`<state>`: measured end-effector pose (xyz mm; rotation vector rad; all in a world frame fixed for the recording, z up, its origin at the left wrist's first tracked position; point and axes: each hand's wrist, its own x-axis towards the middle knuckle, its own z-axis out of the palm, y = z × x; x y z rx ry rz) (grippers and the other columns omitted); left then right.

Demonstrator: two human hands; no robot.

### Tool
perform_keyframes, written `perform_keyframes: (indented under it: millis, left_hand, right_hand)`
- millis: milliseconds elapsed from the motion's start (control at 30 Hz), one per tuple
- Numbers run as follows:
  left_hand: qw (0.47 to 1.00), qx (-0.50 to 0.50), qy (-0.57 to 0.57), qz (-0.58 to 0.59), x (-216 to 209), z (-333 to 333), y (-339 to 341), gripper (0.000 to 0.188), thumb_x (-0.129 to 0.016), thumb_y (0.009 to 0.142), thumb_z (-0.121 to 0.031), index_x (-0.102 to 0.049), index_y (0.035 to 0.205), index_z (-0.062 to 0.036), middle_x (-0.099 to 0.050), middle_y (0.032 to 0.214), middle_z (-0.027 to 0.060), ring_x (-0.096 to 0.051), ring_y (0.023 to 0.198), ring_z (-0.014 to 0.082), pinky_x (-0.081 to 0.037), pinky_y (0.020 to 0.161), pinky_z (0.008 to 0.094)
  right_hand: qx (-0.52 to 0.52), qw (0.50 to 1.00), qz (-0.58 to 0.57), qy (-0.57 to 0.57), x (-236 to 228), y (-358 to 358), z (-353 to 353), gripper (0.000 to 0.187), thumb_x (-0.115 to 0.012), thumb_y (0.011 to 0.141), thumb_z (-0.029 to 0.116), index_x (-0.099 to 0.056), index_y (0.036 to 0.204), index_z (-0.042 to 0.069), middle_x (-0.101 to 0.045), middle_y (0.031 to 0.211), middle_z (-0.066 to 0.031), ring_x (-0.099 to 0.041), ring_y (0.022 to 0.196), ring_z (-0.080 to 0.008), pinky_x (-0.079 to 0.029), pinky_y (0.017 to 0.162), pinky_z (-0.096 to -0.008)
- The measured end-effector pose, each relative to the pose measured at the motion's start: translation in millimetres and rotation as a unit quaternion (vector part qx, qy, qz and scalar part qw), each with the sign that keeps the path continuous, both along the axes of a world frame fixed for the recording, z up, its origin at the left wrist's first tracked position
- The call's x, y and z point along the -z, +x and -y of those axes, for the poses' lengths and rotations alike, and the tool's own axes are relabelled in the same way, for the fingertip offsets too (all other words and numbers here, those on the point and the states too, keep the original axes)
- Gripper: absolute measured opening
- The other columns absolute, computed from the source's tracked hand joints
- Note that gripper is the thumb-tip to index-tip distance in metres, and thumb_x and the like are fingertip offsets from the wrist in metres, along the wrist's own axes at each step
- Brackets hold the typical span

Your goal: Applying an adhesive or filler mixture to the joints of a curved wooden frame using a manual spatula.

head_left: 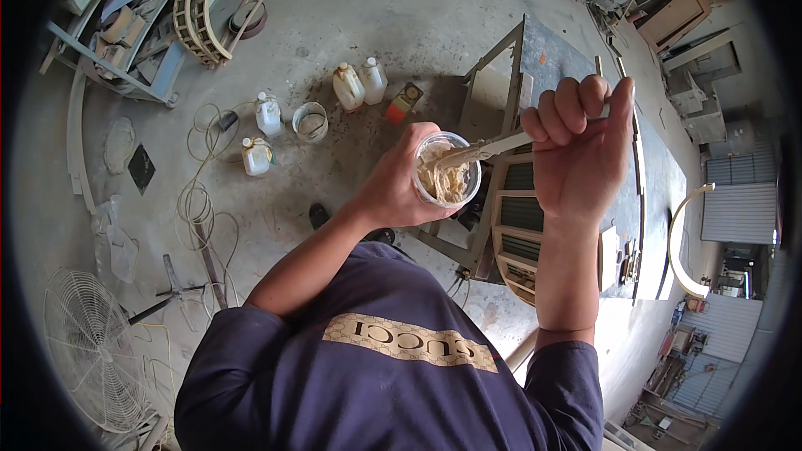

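In front of my chest, my left hand (398, 185) is wrapped round a clear plastic cup (477, 181). A thick beige paste (445, 181) fills much of the cup, with lumps and smears up its inner wall. My right hand (579, 142) is raised to the right of the cup, its fingers curled round the end of a flat, pale mixing stick (507, 144). The stick slants down to the left, and its paste-coated tip reaches into the cup. What the cup's underside looks like is hidden.
A workbench (561, 54) with a curved slatted wooden frame (516, 230) stands at right. On the floor are plastic jugs (347, 88), a bucket (310, 123), a red-and-black box (404, 103) and a coiled hose (196, 203). A floor fan (98, 342) stands lower left; a loaded rack (125, 29) upper left.
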<state>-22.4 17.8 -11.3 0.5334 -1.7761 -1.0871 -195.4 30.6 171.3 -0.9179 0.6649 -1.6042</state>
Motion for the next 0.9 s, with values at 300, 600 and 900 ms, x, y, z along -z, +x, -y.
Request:
perform_keyframes:
  millis: [300,600,900]
  left_hand:
    - [0.999,0.013,0.031,0.010,0,0,2,0.101,-0.096,0.067,-0.018,-0.036,0.147,-0.0026,-0.046,0.133,0.0162,-0.053,0.125,0.0299,-0.044,0.108,0.0411]
    - [0.998,0.011,0.052,0.042,-5,-7,0,0.097,-0.095,0.067,-0.018,-0.039,0.144,-0.0005,-0.047,0.133,0.0154,-0.053,0.126,0.0274,-0.044,0.109,0.0394]
    - [0.995,0.001,0.079,0.055,25,-29,8,0.096,-0.096,0.067,-0.017,-0.039,0.143,-0.0049,-0.054,0.129,0.0121,-0.062,0.119,0.0261,-0.051,0.101,0.0368]
  right_hand:
    - [0.010,1.000,0.017,-0.003,-1,-10,1,0.038,-0.038,0.114,0.040,-0.040,0.087,0.013,-0.032,0.077,0.0017,-0.030,0.068,-0.0121,-0.032,0.067,-0.0305]
    - [-0.042,0.998,0.031,-0.028,7,-17,-5,0.040,-0.034,0.114,0.042,-0.039,0.086,0.014,-0.034,0.075,0.0015,-0.030,0.066,-0.0126,-0.031,0.065,-0.0316]
    - [-0.214,0.969,-0.039,-0.118,49,-12,-1,0.043,-0.039,0.112,0.043,-0.040,0.080,0.014,-0.039,0.068,0.0018,-0.031,0.053,-0.0099,-0.032,0.051,-0.0278]
